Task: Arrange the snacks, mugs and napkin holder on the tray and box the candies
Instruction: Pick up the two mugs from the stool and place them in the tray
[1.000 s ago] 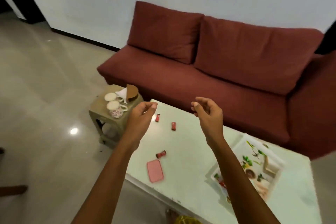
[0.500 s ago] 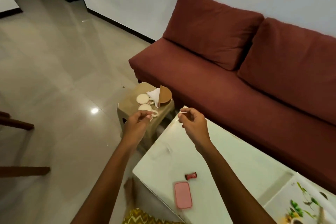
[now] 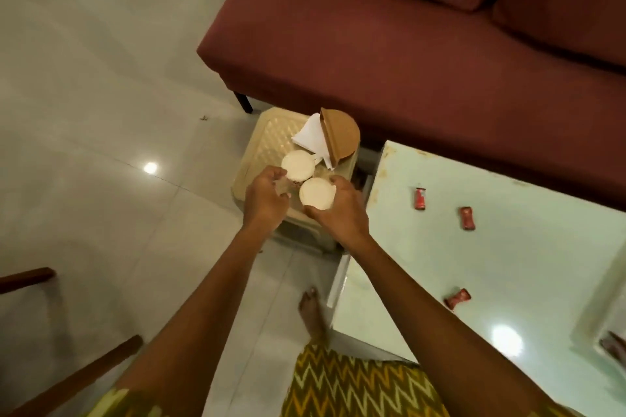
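Observation:
Two white mugs stand on a beige plastic stool (image 3: 271,132). My left hand (image 3: 266,198) is curled against the side of the far mug (image 3: 298,164). My right hand (image 3: 338,210) wraps around the near mug (image 3: 317,194). Behind them a brown wooden napkin holder (image 3: 340,135) holds white napkins (image 3: 311,137). Three red wrapped candies lie on the white table (image 3: 508,264): one (image 3: 420,198) near the far edge, one (image 3: 467,218) beside it and one (image 3: 457,299) nearer me.
A dark red sofa (image 3: 423,44) runs behind the stool and table. My bare foot (image 3: 312,311) stands on the tiled floor between stool and table. Wooden chair legs (image 3: 71,379) stick in at the lower left.
I have stepped toward the stool and the view has tipped down. Both hands have gone from hovering in the air to closing on the two mugs.

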